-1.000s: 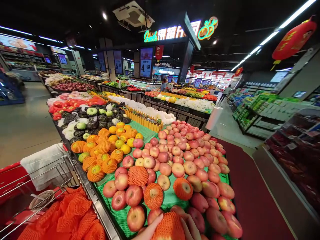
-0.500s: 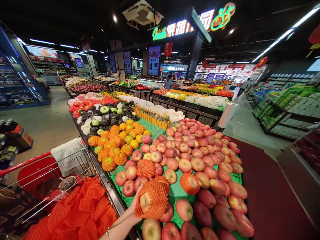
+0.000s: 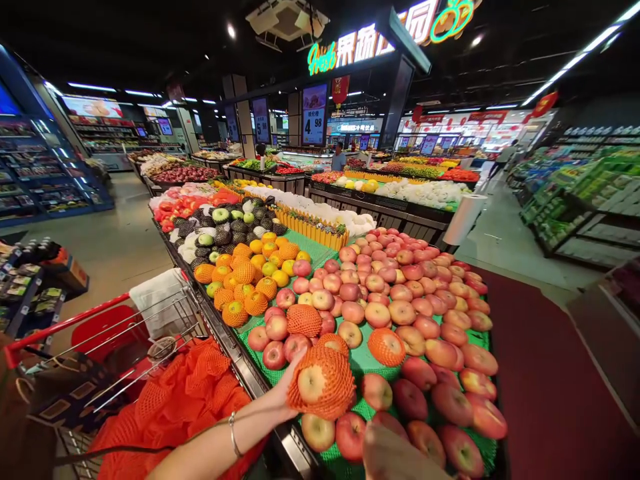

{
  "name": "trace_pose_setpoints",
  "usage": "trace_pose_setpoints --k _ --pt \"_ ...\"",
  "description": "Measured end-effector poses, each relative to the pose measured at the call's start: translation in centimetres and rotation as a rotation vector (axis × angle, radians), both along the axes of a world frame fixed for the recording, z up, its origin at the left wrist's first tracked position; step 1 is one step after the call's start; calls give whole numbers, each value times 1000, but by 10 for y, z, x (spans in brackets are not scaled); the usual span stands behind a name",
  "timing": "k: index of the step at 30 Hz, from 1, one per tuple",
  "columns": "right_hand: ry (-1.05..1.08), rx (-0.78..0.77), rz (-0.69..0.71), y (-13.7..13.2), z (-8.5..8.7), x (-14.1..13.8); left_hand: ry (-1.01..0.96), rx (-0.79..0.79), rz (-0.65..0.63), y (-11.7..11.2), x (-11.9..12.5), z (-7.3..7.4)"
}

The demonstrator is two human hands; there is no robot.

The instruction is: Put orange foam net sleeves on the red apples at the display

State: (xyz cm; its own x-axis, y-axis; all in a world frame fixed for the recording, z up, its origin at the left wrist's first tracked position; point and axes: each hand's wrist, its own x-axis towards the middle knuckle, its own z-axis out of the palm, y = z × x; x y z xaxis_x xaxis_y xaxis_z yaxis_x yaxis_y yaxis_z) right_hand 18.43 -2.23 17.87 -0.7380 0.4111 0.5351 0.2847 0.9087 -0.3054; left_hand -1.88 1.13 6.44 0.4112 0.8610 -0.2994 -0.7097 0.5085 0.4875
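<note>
Two hands showed in the head view. The left hand [image 3: 276, 399] gripped an apple in orange foam netting [image 3: 321, 383], held above green mesh [image 3: 357, 364] and near a shopping cart [image 3: 161, 312]. The right hand [image 3: 397, 457], cut off at the bottom edge, was beside loose apples [image 3: 350, 436]; its grip could not be told.

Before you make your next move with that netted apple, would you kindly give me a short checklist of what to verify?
1. The netted apple gripped in the left hand: ok.
2. The foam net fully covering the apple: not ok, the skin shows through an opening.
3. The right hand free: cannot tell, it is blurred at the bottom edge.
4. The cart in view on the left, orange netting inside: ok.
5. The bracelet on the left wrist clear of the net: ok.
</note>
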Motion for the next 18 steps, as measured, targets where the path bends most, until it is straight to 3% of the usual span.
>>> trace_pose_setpoints --k 4,7,9,12,13,15,18 --pt "-9 -128 15 -27 17 17 4 -71 -34 7 5 11" --pt "14 -472 284 -21 11 8 9 -110 -7 15 7 19" --pt "117 -786 439 -15 -15 3 29 -119 55 19 7 22" --pt "204 -1109 326 -16 -75 0 84 -139 211 21 5 22" --pt "160 -1146 267 -21 -96 -1 103 -157 238 20 3 21" --pt "84 -1177 327 -34 -129 -4 133 -180 243 17 -2 18" --pt "112 -1154 355 -60 -156 -12 149 -145 213 10 -9 9"
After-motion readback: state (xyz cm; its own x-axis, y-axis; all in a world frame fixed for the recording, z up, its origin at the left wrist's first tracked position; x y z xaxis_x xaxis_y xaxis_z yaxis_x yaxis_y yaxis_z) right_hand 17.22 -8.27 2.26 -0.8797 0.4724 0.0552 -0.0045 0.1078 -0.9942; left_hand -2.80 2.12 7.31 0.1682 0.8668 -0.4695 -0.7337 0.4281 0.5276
